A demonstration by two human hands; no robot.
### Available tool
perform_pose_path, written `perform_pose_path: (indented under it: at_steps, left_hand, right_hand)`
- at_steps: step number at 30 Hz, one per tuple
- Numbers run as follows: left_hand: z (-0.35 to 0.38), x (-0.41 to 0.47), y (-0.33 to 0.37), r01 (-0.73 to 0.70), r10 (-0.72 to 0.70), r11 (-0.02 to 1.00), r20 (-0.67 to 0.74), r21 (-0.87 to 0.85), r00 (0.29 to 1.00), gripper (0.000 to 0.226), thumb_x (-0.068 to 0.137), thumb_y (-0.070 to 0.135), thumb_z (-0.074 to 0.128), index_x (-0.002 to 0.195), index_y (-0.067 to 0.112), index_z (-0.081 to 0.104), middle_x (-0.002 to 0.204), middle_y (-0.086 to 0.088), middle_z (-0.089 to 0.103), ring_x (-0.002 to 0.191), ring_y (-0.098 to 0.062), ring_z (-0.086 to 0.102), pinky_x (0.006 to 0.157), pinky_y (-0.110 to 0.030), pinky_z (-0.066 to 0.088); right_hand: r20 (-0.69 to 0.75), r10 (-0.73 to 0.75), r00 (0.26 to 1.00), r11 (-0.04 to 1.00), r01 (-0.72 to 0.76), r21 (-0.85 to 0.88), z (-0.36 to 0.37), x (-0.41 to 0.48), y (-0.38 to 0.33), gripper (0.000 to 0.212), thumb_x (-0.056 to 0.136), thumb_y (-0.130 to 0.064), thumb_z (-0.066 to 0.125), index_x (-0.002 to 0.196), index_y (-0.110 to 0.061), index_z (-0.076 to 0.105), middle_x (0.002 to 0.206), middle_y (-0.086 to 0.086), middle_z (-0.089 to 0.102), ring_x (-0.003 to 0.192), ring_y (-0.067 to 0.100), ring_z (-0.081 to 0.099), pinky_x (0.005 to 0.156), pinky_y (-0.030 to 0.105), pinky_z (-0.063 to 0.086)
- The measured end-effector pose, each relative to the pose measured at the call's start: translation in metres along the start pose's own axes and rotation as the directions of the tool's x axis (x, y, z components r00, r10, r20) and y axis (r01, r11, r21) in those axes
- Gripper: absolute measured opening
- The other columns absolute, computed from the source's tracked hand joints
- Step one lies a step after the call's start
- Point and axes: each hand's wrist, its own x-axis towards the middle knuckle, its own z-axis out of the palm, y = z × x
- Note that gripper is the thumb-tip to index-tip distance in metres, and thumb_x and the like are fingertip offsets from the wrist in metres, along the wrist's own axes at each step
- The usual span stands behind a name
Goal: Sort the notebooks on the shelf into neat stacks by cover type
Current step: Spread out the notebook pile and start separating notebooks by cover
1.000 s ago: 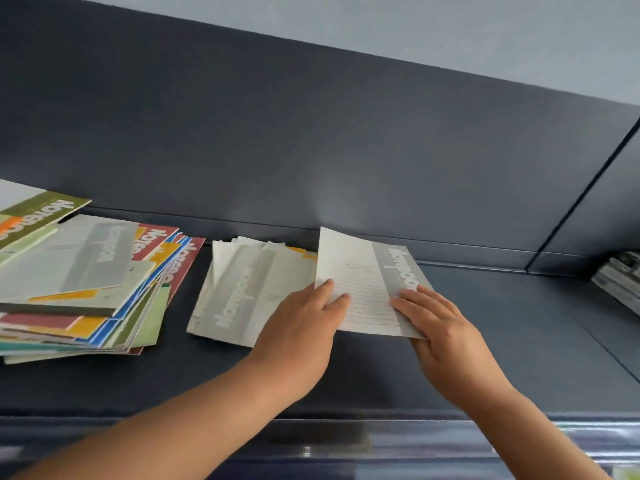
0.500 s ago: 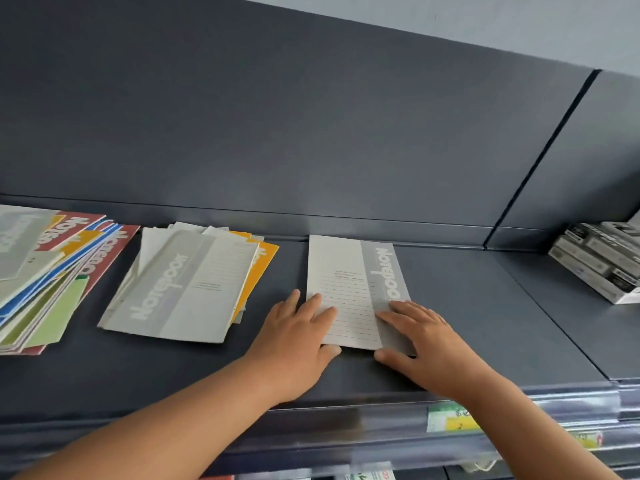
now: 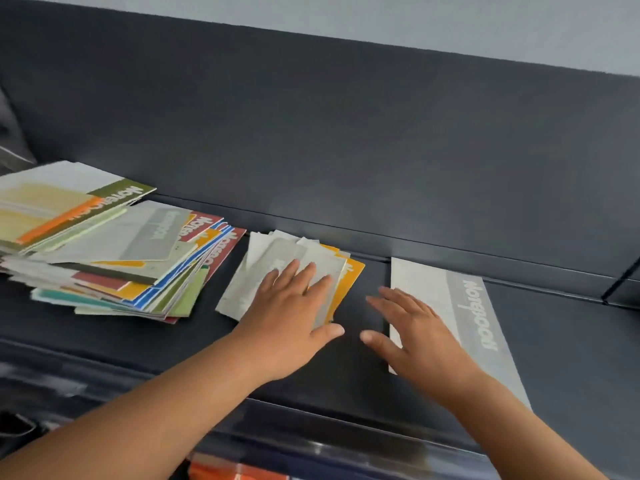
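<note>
Spanning the view, the dark shelf (image 3: 571, 341) carries a mixed colourful pile (image 3: 104, 258) at left, a small grey stack (image 3: 266, 265) midway, one grey notebook (image 3: 467, 306) right; left hand (image 3: 291, 323) flat on the stack, right hand (image 3: 422, 337) over the notebook, each grip spread.

The light is soft, even and moderately bright, with no hard shadows. Only faint dark smudges lie under the left hand (image 3: 291, 323) and the right hand (image 3: 422, 341). The dark back panel (image 3: 346, 133) takes a dull, matte sheen around 12 o'clock. A thin glare streak marks the shelf's front rail (image 3: 311, 445) at 6 o'clock. Motion blur smears the grey pile (image 3: 263, 271) under the left hand and the corner at 8 o'clock. Lettering on the single grey notebook (image 3: 478, 313) at 3 o'clock reads fairly crisp. Wide-angle distortion bows and tilts the shelf lines toward the edges.
</note>
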Motion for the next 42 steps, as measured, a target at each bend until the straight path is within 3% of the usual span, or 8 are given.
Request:
perform_pose_path:
  at_steps: [4,13,21,24,26,32,37,42]
  left_hand:
    - [-0.022,-0.030,-0.066,0.172,-0.171,0.985,-0.041,0.031,0.984,0.073,0.094,0.061,0.029,0.153,0.031,-0.003,0.161,0.003,-0.013,0.147,-0.019,-0.017,0.120,-0.042,-0.004]
    - [-0.058,-0.085,-0.205,0.386,-0.382,0.919,-0.060,0.078,0.922,0.073,0.094,0.061,0.027,0.154,0.026,0.002,0.162,-0.002,-0.004,0.148,-0.020,-0.006,0.120,-0.039,0.000]
    - [-0.052,-0.091,-0.254,0.316,-0.320,0.944,0.027,0.094,0.947,0.084,0.084,0.071,0.006,0.154,0.024,0.004,0.162,-0.001,-0.002,0.148,-0.018,-0.007,0.120,-0.042,-0.004]
    - [-0.053,-0.093,-0.252,0.190,-0.194,0.978,0.033,0.082,0.981,0.106,0.061,0.076,-0.018,0.153,0.031,0.008,0.162,0.006,0.002,0.148,-0.013,-0.005,0.118,-0.047,-0.008]
    - [-0.056,-0.093,-0.255,0.121,-0.122,0.992,0.051,0.020,0.991,0.103,0.061,0.077,-0.014,0.152,0.034,0.011,0.161,0.010,0.004,0.148,-0.010,-0.004,0.118,-0.043,-0.008]
    - [-0.055,-0.080,-0.273,0.154,-0.154,0.988,0.065,0.008,0.986,0.081,0.088,0.072,0.020,0.153,0.028,-0.001,0.162,0.002,-0.006,0.148,-0.018,-0.007,0.121,-0.038,-0.001]
    - [-0.050,-0.073,-0.267,0.125,-0.124,0.992,0.075,-0.005,0.989,0.082,0.090,0.069,0.025,0.153,0.026,-0.003,0.162,0.002,-0.006,0.149,-0.018,-0.005,0.120,-0.037,0.001]
    - [-0.048,-0.069,-0.251,0.119,-0.115,0.990,0.056,-0.072,0.992,0.084,0.090,0.068,0.029,0.151,0.028,-0.012,0.161,0.003,-0.014,0.149,-0.017,-0.003,0.119,-0.036,0.005]
  right_hand:
    - [0.024,-0.143,0.989,0.988,0.142,0.054,0.011,0.036,-0.064,0.059,0.095,-0.058,0.040,0.148,-0.032,0.033,0.160,-0.008,0.021,0.148,0.012,0.013,0.117,0.025,0.013]
    - [0.048,-0.329,0.943,0.940,0.322,0.110,0.045,0.099,-0.200,0.058,0.097,-0.048,0.046,0.150,-0.030,0.030,0.159,-0.006,0.023,0.146,0.015,0.018,0.117,0.027,0.018]
    - [0.093,-0.230,0.969,0.972,0.225,0.067,0.067,0.141,-0.263,0.066,0.096,-0.057,0.039,0.153,-0.030,0.020,0.163,-0.006,0.011,0.150,0.019,0.007,0.121,0.038,0.012]
    - [0.075,-0.209,0.975,0.978,0.207,0.024,0.073,0.141,-0.263,0.089,0.079,-0.083,0.022,0.149,-0.028,0.034,0.156,-0.003,0.032,0.147,0.022,0.018,0.120,0.042,0.017]
    - [-0.040,-0.189,0.981,0.982,0.189,-0.003,0.073,0.136,-0.256,0.100,0.069,-0.091,0.019,0.138,-0.024,0.050,0.138,-0.003,0.051,0.137,0.023,0.035,0.115,0.040,0.027]
    - [0.030,-0.126,0.992,0.992,0.127,-0.022,0.077,0.135,-0.261,0.073,0.088,-0.062,0.048,0.151,-0.029,0.028,0.159,-0.007,0.023,0.148,0.018,0.012,0.121,0.035,0.011]
    - [-0.061,-0.116,0.991,0.991,0.120,0.057,0.076,0.130,-0.251,0.046,0.096,-0.033,0.055,0.141,-0.023,0.048,0.146,-0.004,0.044,0.137,0.017,0.035,0.111,0.025,0.030]
    - [-0.310,-0.138,0.941,0.987,0.157,0.037,0.067,0.118,-0.224,0.028,0.084,-0.013,0.055,0.106,-0.012,0.071,0.111,0.005,0.070,0.103,0.029,0.066,0.085,0.033,0.053]
